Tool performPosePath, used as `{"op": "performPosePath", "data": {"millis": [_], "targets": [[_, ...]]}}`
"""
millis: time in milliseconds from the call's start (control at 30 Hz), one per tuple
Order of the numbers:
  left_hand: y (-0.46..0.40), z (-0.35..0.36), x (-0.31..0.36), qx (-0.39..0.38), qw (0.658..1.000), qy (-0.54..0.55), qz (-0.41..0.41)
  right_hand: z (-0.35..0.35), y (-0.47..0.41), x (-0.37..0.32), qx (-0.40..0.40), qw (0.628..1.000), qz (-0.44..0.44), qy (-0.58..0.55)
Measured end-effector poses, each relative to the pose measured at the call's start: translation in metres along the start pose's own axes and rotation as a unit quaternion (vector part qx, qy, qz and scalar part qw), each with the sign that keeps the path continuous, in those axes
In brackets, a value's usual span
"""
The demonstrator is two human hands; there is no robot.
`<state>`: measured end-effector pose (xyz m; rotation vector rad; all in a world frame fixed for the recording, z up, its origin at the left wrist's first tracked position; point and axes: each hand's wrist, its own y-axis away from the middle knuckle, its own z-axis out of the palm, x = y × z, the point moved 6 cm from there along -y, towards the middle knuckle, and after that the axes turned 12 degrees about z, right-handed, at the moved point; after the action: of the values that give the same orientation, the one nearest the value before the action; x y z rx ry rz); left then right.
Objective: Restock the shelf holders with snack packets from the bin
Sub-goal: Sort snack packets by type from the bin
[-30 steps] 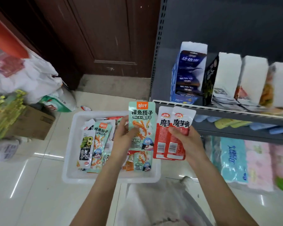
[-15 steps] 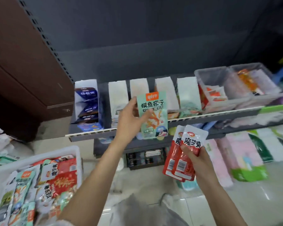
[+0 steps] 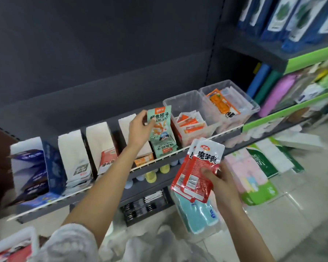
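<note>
Now the left hand (image 3: 140, 129) is raised to the shelf, where a second ago it held the green snack packet (image 3: 160, 122) low over the white bin (image 3: 33, 241); the view has swung with it, so the bin shows only as a corner at the lower left, red packets visible inside. The left hand's fingers pinch the packet at its upper left edge and hold it upright over the green-fronted shelf holder (image 3: 164, 147), whose face carries the same green print. The packet's lower edge appears to be at or just inside the holder's mouth; whether it touches the stock below cannot be told. The right hand (image 3: 219, 178) is closed on two red snack packets (image 3: 197, 167), held fanned together below and in front of the shelf rail (image 3: 178, 150), much as half a second ago. Further white card holders stand to the left, one holding a red pack (image 3: 108, 157), and two clear tubs (image 3: 189, 103) with orange packets sit to the right. Judgement: the change marks the passage from picking to placing; the green packet is matched to its holder and is not yet released. The red packets remain to be placed, and their holder is not plainly identified; the red pack on the left may mark it.
</note>
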<state>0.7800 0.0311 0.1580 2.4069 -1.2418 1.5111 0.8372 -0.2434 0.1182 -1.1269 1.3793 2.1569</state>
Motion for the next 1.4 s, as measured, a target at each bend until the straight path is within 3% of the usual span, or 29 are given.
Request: {"op": "performPosePath", "data": {"millis": [167,367,433,533,567,600,667,733,833,900,1033,1100,1167,1267,1400], "targets": [[-0.010,0.014,-0.002,-0.020,1.000,-0.002,0.007,0.001,-0.019,-0.019,0.002,1.000,-0.018,-0.003],[-0.003,0.012,0.007,-0.035,0.974,-0.185,0.123,0.020,-0.033,-0.030,-0.020,0.999,-0.024,0.004],[0.006,0.020,0.001,-0.103,0.945,-0.277,0.140,0.025,-0.035,-0.029,-0.025,0.999,-0.023,0.003],[0.018,0.033,-0.006,-0.273,0.891,-0.353,0.082,0.030,-0.034,-0.025,-0.027,0.999,-0.019,-0.004],[0.022,0.031,0.000,-0.295,0.893,-0.333,0.068,0.031,-0.034,-0.025,-0.030,0.999,-0.021,-0.007],[0.025,0.024,0.011,-0.276,0.918,-0.280,0.054,0.033,-0.033,-0.025,-0.032,0.999,-0.023,-0.010],[0.036,0.001,0.043,-0.160,0.980,-0.120,0.013,0.036,-0.031,-0.025,-0.027,0.999,-0.034,-0.003],[0.055,-0.008,0.071,-0.123,0.992,-0.008,-0.016,0.041,-0.029,-0.026,-0.017,0.998,-0.060,0.002],[0.089,0.013,0.087,-0.239,0.970,0.001,-0.036,0.059,-0.025,-0.021,-0.051,0.996,-0.067,0.005],[0.100,0.022,0.081,-0.243,0.967,0.048,-0.060,0.074,-0.019,-0.015,-0.096,0.995,-0.033,-0.009],[0.110,0.005,0.058,-0.115,0.949,0.244,-0.165,0.091,-0.009,-0.018,-0.187,0.982,-0.011,0.017],[0.122,-0.010,0.039,-0.005,0.893,0.361,-0.268,0.099,-0.006,-0.023,-0.214,0.975,-0.021,0.049],[0.135,-0.022,0.026,0.063,0.837,0.431,-0.333,0.106,-0.007,-0.032,-0.192,0.974,-0.062,0.102],[0.147,-0.041,0.018,0.084,0.807,0.469,-0.349,0.124,-0.012,-0.042,-0.159,0.953,-0.113,0.233],[0.150,-0.069,0.013,0.085,0.818,0.466,-0.327,0.169,-0.013,-0.035,-0.240,0.921,-0.080,0.297]]}}
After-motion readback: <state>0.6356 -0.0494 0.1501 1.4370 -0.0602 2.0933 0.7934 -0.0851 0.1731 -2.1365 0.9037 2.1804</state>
